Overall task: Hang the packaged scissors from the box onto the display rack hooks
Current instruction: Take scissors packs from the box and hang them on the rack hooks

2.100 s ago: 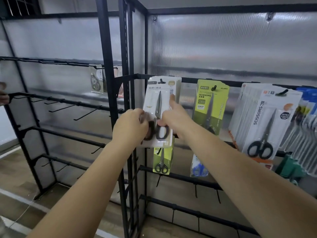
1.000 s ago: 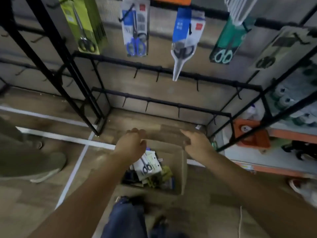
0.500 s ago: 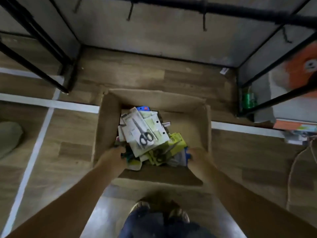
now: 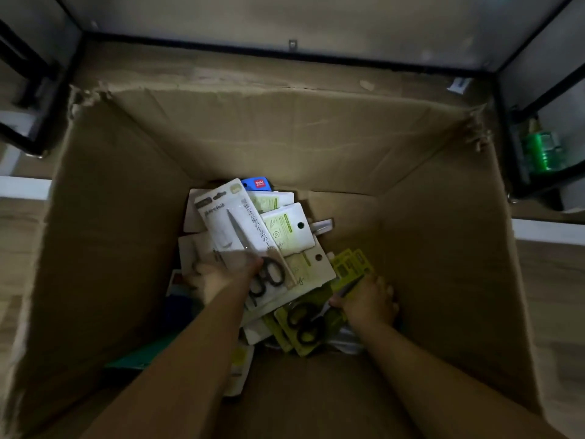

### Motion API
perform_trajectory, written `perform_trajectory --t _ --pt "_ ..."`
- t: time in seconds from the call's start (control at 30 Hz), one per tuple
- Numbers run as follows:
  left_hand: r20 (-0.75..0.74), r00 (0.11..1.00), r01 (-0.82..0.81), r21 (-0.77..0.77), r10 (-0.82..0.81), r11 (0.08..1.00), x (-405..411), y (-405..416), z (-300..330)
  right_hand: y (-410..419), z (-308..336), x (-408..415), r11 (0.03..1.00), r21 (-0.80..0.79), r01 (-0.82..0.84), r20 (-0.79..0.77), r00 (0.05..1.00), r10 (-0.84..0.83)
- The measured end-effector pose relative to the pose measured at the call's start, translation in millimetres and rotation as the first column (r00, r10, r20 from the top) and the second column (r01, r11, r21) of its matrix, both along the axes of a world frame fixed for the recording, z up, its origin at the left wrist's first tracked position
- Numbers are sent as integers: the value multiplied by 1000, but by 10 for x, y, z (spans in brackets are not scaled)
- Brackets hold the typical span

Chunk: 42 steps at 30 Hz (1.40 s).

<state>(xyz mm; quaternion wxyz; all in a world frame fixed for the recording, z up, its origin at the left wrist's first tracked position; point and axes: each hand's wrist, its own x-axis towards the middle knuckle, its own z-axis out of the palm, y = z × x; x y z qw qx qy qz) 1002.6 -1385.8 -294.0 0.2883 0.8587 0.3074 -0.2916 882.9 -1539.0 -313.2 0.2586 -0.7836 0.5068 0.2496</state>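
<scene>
Both hands now down inside the cardboard box (image 4: 133, 191), half a second back they were only at its near edge. Left hand (image 4: 218, 280) pinches the white scissors pack (image 4: 231, 223) at its lower end, by the handles; pack tilts up off the pile, hang slot at the far end. Right hand (image 4: 368, 297) curls over the green scissors pack (image 4: 316, 321), firm hold or not: cannot tell. Risk: low grip lets the white pack pivot and drop; loose packs (image 4: 285, 229) underneath may snag and lift too
</scene>
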Motion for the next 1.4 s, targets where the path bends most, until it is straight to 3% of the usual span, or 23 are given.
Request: perform_trajectory --t 0.27,0.4,0.63,0.73,0.8,0.93,1.2,1.4 --pt "66 989 -107 -276 130 955 71 242 -112 -49 -27 41 1000 16 25 -25 999 -25" --pt "96 976 -159 -286 194 945 64 286 -13 -97 -19 29 998 54 21 -34 999 -19" --pt "-73 930 -355 -439 361 825 29 286 186 -39 55 -70 994 65 -93 -70 993 98" --pt "-50 924 -356 -467 378 809 39 318 225 28 40 -163 988 47 -145 -58 987 148" --pt "-30 939 -310 -502 342 808 15 354 244 38 23 -209 996 63 -64 20 998 63" --pt "-63 943 -303 -573 328 762 -66 414 413 34 207 -211 946 228 231 196 941 -277" --pt "-10 941 -301 -480 338 824 -304 698 1694 191 1696 -302 981 139 135 170 973 -158" --pt "33 933 -306 -452 359 838 -433 779 3564 33 3625 -385 960 125 252 311 909 -279"
